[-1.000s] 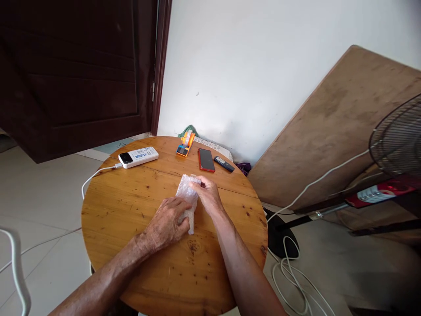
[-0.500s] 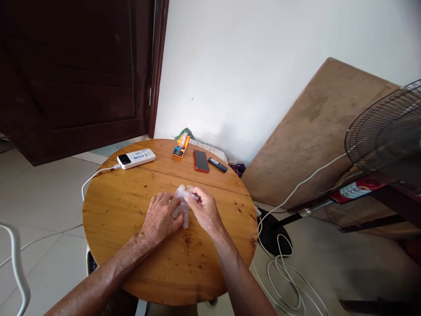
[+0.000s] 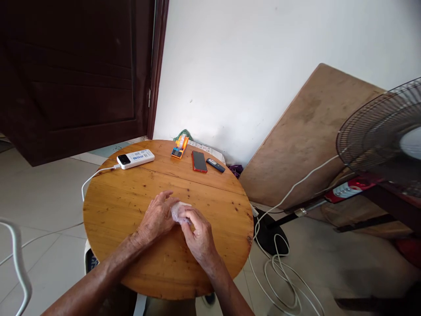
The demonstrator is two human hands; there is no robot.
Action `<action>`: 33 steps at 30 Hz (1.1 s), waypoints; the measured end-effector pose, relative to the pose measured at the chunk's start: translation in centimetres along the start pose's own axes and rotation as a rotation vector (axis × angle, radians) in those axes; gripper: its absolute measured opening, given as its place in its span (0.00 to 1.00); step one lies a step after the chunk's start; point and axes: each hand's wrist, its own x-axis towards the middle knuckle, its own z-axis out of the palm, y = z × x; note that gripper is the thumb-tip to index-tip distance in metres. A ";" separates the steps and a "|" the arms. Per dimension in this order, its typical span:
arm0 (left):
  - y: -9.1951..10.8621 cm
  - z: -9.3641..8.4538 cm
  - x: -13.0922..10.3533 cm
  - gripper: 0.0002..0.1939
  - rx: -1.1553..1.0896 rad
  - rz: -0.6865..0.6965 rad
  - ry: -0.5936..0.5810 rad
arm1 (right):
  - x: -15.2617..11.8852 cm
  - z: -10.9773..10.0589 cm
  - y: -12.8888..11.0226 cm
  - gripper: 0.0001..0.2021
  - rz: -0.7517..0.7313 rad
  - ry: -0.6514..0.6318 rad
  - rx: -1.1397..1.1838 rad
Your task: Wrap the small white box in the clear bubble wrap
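Observation:
A crumpled piece of clear plastic (image 3: 178,211) lies between my hands over the round wooden table (image 3: 115,210). My right hand (image 3: 198,230) pinches its right side between thumb and fingers. On its left, my left hand (image 3: 158,214) rests with fingers apart and touches the plastic's edge; its thumb is partly hidden. Beyond the hands are an orange tape dispenser (image 3: 180,145), a red-edged phone (image 3: 199,161) and a small dark device (image 3: 215,165). A white power bank (image 3: 135,159) with a cable plugged in sits at the back left.
A white wall (image 3: 230,79) rises behind the table, with a dark door (image 3: 72,79) at left. On the right are a leaning board (image 3: 302,127), a fan (image 3: 384,136) and coiled cable on the floor.
My right hand has moved down and slightly left. The plastic is now bunched more compactly, its lower part no longer hanging toward me. My left thumb has drawn in, and the view has shifted slightly.

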 end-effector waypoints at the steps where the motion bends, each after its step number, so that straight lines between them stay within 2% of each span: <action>1: -0.3 -0.1 -0.1 0.19 -0.048 0.020 -0.018 | -0.2 0.1 0.0 0.12 -0.013 0.003 -0.012; 5: -1.1 -0.7 -0.6 0.24 -0.179 0.075 -0.093 | -0.6 0.2 0.3 0.13 -0.053 -0.002 -0.056; 9: -1.3 -0.9 -0.8 0.32 -0.149 0.136 -0.184 | -1.0 0.4 0.4 0.13 -0.093 -0.005 -0.109; 19: -1.0 -0.3 -0.4 0.25 -0.232 0.172 -0.124 | -1.2 0.8 0.8 0.19 -0.167 0.001 -0.194; 23: -0.3 -0.9 -0.2 0.21 -0.309 0.068 -0.111 | 0.0 0.2 0.3 0.17 -0.042 -0.015 -0.050; 27: 0.2 -1.4 0.1 0.10 -0.371 -0.119 -0.160 | 1.8 -0.4 0.3 0.09 0.229 -0.099 0.107; 30: 0.4 -1.6 0.3 0.12 -0.395 -0.240 -0.198 | 2.3 -0.6 1.1 0.06 0.395 -0.175 0.269; 33: 0.5 -1.8 0.5 0.15 -0.402 -0.305 -0.213 | 1.7 -0.7 1.8 0.12 0.443 -0.240 0.425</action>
